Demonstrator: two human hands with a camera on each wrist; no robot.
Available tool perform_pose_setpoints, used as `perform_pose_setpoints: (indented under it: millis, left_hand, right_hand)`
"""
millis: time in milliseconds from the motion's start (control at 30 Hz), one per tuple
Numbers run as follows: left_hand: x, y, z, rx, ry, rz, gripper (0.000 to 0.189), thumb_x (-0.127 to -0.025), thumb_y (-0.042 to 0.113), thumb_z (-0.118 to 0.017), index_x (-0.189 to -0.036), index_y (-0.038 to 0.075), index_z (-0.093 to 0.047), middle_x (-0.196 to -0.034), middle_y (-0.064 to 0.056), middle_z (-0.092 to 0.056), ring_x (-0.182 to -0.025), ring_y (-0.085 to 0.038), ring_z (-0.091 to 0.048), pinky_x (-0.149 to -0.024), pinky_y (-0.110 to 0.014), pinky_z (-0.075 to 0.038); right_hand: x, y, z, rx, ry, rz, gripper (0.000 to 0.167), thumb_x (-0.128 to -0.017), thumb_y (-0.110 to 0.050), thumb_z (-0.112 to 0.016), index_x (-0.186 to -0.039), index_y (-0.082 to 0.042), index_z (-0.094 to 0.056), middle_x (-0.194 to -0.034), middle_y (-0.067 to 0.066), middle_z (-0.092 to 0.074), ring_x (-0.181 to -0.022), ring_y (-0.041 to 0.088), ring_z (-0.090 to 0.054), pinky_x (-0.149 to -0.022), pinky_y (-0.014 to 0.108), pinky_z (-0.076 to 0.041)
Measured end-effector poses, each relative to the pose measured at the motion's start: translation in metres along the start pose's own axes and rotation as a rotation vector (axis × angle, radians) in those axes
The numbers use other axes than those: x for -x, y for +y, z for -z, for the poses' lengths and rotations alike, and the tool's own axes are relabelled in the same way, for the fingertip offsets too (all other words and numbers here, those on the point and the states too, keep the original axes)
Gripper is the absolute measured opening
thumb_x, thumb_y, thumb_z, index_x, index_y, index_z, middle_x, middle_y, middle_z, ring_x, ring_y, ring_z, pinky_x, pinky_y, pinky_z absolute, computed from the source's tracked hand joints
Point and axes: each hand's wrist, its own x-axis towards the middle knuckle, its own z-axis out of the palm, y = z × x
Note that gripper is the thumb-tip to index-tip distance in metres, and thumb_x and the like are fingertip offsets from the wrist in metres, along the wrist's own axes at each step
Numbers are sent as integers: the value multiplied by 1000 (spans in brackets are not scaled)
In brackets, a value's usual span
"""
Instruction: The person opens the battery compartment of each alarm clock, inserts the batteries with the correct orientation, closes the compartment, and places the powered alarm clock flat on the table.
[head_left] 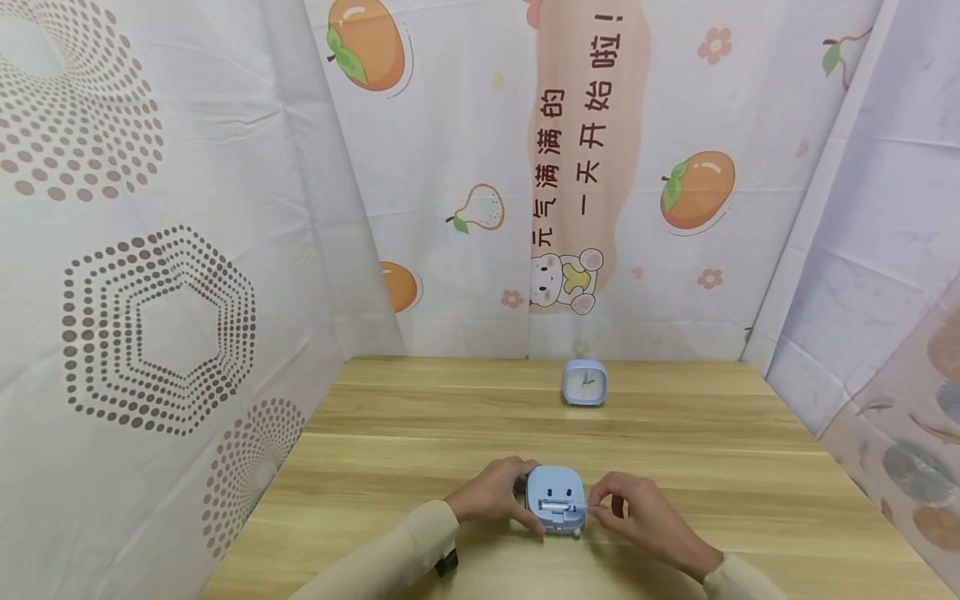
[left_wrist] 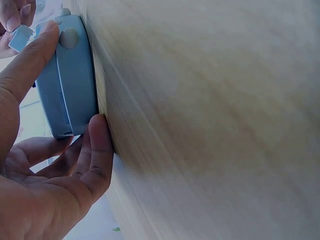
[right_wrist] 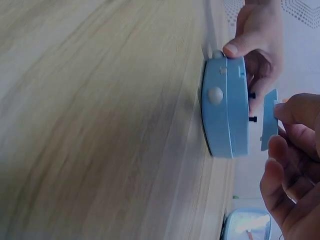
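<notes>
A light blue alarm clock (head_left: 553,482) lies face down on the table, its back turned up. Its battery compartment is uncovered and a battery (head_left: 553,506) shows in it. Two black knobs (right_wrist: 253,119) stick out from the back. My left hand (head_left: 493,493) grips the clock from the left side, thumb at the near edge and fingers round the far side. Pinched between thumb and fingers of my right hand (head_left: 636,507) is a small light blue battery cover (right_wrist: 270,120), held just off the clock's back, at its right side.
Farther back on the wooden table (head_left: 450,408) stands a second light blue alarm clock (head_left: 585,383), dial toward me. Patterned white curtains (head_left: 465,150) hang behind the table and along both sides.
</notes>
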Motion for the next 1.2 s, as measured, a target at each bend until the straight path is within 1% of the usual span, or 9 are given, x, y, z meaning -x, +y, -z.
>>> perform_pose_setpoints:
  millis: [133,267,367,467,600,733,900,1200]
  left_hand:
    - [-1,-1,0,-9,-3,-7,75,-67,35,-98,-133,17,-66,-102,16,-60,-91,1,-57,-84,-21,-51]
    - [-2,-2,0,-2,-3,-8,75,-67,35,-98,-133,17,-66,-102,16,-60,-91,1,-57,-84,-21,-51]
    - [-1,-1,0,4,-4,-5,75,-68,34,-98,-133,17,-66,-102,16,-60,-91,1,-58,-83,-21,-51]
    - [-1,-1,1,-2,-6,-5,75,-68,34,-98,-134,17,-66,-102,15,-60,-91,1,-58,-83,-21,-51]
    - [-2,-1,1,-16,-8,-4,75,-68,35,-98,-134,17,-66,-102,15,-59,-91,1,-57,-83,-20,-51]
    - [-2,0,2,-30,-9,-4,75,-68,36,-98,-133,17,-66,-101,15,-59,-90,2,-56,-82,-20,-51]
    - [-3,1,3,-33,-2,-14,73,-67,34,-98,-131,17,-67,-99,15,-59,-89,2,-56,-82,-19,-51]
    - [-2,1,2,-25,-16,1,73,-69,36,-97,-132,18,-66,-101,16,-58,-90,2,-56,-82,-19,-50]
  right_hand:
    - [-3,-4,-4,-10,-38,-6,8,-94,-14,-78,-91,-16,-70,-93,-11,-68,-71,-1,-54,-56,22,-49]
    - [-6,-7,-9,23,-54,-7,13,-91,-10,-79,-90,-20,-70,-93,-10,-67,-70,-2,-53,-56,21,-48]
    - [-7,-8,-13,50,-63,-16,14,-90,-10,-80,-89,-19,-70,-92,-10,-67,-70,-2,-52,-56,20,-47]
    - [-9,-8,-17,63,-74,-30,17,-89,-10,-81,-87,-22,-69,-91,-11,-65,-69,-2,-53,-55,19,-46]
    - [-11,-8,-21,90,-70,-20,24,-87,-9,-82,-86,-27,-66,-91,-15,-62,-67,-1,-52,-54,18,-45]
    - [-14,-7,-23,123,-50,8,27,-86,-8,-83,-85,-28,-64,-89,-16,-61,-66,-2,-51,-54,16,-44]
    - [-18,-5,-25,154,-60,21,24,-86,-10,-83,-85,-26,-64,-90,-16,-60,-67,-3,-50,-54,16,-43]
    - [-22,-9,-27,187,-120,-31,17,-89,-16,-82,-85,-23,-68,-93,-16,-59,-71,-3,-50,-58,17,-45]
